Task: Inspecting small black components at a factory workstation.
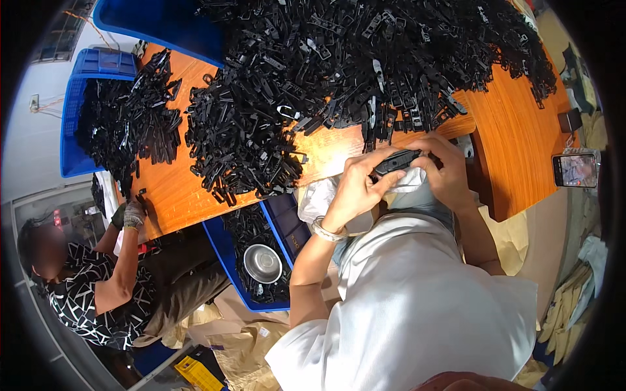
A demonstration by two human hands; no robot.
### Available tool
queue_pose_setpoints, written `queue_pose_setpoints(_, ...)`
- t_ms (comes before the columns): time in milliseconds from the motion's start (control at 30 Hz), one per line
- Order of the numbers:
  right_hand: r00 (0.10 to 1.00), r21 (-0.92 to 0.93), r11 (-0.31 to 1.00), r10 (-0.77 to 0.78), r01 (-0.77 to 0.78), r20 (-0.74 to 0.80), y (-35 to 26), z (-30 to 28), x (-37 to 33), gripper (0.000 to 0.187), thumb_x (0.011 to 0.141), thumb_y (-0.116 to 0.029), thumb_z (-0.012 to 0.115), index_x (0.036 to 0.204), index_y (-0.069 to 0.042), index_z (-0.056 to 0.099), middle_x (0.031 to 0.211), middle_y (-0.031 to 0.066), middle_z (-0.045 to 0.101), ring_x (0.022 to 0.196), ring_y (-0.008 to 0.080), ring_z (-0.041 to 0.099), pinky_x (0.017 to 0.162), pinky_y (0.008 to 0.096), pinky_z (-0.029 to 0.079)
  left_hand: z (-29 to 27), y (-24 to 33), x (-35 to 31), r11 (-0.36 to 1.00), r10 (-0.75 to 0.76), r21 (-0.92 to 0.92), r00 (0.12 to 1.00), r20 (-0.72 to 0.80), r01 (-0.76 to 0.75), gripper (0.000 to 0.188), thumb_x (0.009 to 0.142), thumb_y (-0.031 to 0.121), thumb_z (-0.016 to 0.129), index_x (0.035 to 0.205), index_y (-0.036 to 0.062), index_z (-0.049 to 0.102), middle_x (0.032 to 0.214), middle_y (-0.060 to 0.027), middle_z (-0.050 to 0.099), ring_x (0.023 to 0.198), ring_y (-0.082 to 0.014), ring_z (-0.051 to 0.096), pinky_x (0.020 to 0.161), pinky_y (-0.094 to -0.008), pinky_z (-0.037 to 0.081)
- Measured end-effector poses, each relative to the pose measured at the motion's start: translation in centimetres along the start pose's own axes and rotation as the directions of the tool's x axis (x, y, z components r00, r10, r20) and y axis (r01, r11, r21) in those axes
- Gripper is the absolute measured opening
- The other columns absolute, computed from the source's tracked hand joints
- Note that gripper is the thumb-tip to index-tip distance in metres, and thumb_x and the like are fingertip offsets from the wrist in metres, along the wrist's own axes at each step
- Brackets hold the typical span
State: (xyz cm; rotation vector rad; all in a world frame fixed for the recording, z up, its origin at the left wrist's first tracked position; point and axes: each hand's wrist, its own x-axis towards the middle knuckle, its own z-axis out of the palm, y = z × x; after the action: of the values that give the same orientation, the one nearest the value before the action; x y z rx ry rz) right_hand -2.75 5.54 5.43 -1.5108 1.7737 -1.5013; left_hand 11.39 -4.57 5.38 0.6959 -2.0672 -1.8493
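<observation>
The black part sits right of centre in the frame's upper half, long axis slanting gently up rightward. The left hand pinches its left end; the right hand, equally near, pinches its right tip, beside the worktop.

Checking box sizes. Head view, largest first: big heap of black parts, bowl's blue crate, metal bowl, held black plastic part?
1. Big heap of black parts
2. Blue crate
3. Metal bowl, held black plastic part: too close to rank; part looks nearer the camera, fingers partly cover it.
</observation>
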Motion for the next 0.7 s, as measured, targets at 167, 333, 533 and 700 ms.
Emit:
queue_pose_setpoints(167, 0.9, 0.429, 0.791, 0.385, -0.435, 0.203, 0.7, 0.3, -0.5, 0.02, 0.07, 0.003, 0.056, 0.09, 0.002, 0.057, 0.084, 0.0098, 0.057, 0.066, 0.0172, 0.053, 0.056, 0.0241, 0.042, -1.1, -1.8, -0.1, 0.959, -0.066, -0.266, 0.991, 0.112, 0.094, 0.028, 0.073, 0.008, 0.061, 0.099, -0.0024, 0.056, 0.082, -0.01, 0.061, 0.065, -0.0141, 0.058, 0.06, -0.0244, 0.046)
queue_pose_setpoints(333, 0.97, 0.073, 0.975, 0.196, -0.208, 0.14, 2.6, 1.7, -1.8, 0.015, 0.073, 0.002, 0.055, 0.088, 0.002, 0.058, 0.073, 0.007, 0.052, 0.056, 0.0104, 0.046, 0.052, 0.0207, 0.037, -4.8, -3.5, 1.5, 0.709, 0.393, 0.705, 0.822, -0.412, 0.015, 0.017, 0.073, 0.004, 0.057, 0.089, -0.0015, 0.057, 0.078, -0.0125, 0.056, 0.066, -0.0236, 0.055, 0.061, -0.0325, 0.044)
queue_pose_setpoints(533, 0.966, 0.048, 0.965, 0.258, -0.257, -0.021, 4.2, 1.0, -2.9, 0.011, 0.075, 0.0, 0.055, 0.086, 0.001, 0.059, 0.074, 0.0066, 0.053, 0.06, 0.0111, 0.049, 0.055, 0.0215, 0.039, -7.4, -4.3, 2.3, 0.558, 0.365, 0.807, 0.816, -0.448, 0.193, 0.015, 0.067, 0.001, 0.056, 0.082, -0.0006, 0.057, 0.08, -0.0157, 0.056, 0.072, -0.033, 0.054, 0.062, -0.0375, 0.043)
queue_pose_setpoints(700, 0.88, -0.315, 0.912, 0.092, -0.262, -0.467, 7.2, -3.2, -1.1, 0.012, 0.075, -0.006, 0.058, 0.085, -0.001, 0.058, 0.073, 0.0078, 0.052, 0.059, 0.0175, 0.05, 0.053, 0.0261, 0.039, -7.3, -4.3, 1.9, 0.625, 0.333, 0.759, 0.818, -0.47, 0.182, 0.015, 0.067, 0.003, 0.061, 0.08, -0.0013, 0.056, 0.078, -0.0125, 0.052, 0.068, -0.0289, 0.053, 0.062, -0.0344, 0.043)
